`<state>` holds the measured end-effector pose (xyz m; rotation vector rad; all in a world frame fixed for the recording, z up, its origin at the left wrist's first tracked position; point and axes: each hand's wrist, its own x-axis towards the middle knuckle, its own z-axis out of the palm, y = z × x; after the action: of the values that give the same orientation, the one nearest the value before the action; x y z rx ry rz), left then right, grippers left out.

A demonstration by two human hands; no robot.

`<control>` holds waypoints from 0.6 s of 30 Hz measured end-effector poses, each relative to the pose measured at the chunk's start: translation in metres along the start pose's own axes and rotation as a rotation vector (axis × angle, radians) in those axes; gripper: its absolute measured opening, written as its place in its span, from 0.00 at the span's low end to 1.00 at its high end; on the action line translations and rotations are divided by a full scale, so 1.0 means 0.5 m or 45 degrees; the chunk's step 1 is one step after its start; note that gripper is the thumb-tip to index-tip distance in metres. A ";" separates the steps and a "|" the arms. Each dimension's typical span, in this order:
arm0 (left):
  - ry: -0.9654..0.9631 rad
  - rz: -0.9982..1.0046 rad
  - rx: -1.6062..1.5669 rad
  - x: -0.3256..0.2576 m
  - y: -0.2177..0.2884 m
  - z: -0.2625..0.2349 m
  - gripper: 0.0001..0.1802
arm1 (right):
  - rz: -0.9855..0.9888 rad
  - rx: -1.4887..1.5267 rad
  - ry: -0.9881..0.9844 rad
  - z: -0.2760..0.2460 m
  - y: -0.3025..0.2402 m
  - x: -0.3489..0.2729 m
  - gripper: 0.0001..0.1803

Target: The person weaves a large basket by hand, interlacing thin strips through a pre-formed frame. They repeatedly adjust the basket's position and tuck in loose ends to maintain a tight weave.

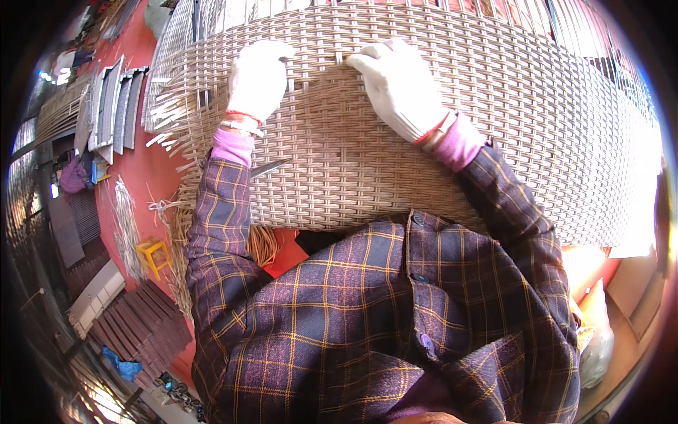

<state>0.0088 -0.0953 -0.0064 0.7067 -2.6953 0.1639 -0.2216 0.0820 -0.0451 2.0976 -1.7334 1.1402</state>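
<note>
A large panel of beige-grey woven wicker point(339, 134) spreads before me, its loose strand ends point(169, 116) fraying out at the left edge. My left hand point(258, 81), in a white knitted glove with a red cuff, rests on the upper left of the weave, fingers curled in. On the upper middle lies my right hand point(399, 85), gloved alike, its fingers and thumb drawn together at the weave. Anything between the fingers of either hand is too small or hidden to make out. A pointed metal blade point(270, 167) sticks out beside my left forearm, its other end hidden.
Bare rods point(522, 14) rise beyond the panel's far edge. On the red floor at left are a small yellow stool point(152, 256), pale strand bundles point(127, 230), stacked grey frames point(116, 106) and brown slats point(141, 321). Orange-brown strands point(263, 245) hang below the panel.
</note>
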 end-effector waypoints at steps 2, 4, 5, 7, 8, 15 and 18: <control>-0.141 -0.041 -0.041 -0.024 0.006 0.017 0.19 | 0.016 -0.076 -0.042 0.020 -0.019 0.013 0.15; -0.100 -0.053 -0.006 -0.027 0.016 0.032 0.18 | 0.091 -0.173 -0.141 0.036 -0.029 0.019 0.16; -0.081 -0.072 0.008 -0.026 0.021 0.037 0.18 | 0.103 -0.204 -0.171 0.045 -0.031 0.023 0.16; -0.208 -0.147 0.028 -0.016 0.024 0.043 0.18 | 0.086 -0.247 -0.197 0.062 -0.031 0.029 0.14; -0.233 -0.165 0.024 -0.009 0.022 0.046 0.18 | 0.096 -0.232 -0.201 0.068 -0.030 0.031 0.14; -0.107 -0.037 -0.006 -0.020 0.019 0.065 0.15 | 0.032 -0.130 -0.293 0.064 -0.015 0.027 0.13; -0.069 -0.017 -0.023 -0.062 0.033 0.054 0.15 | -0.006 -0.110 -0.314 0.050 -0.019 0.015 0.14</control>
<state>0.0177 -0.0720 -0.0430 0.7342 -2.7394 0.1184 -0.2019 0.0646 -0.0542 2.2669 -1.8422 0.8170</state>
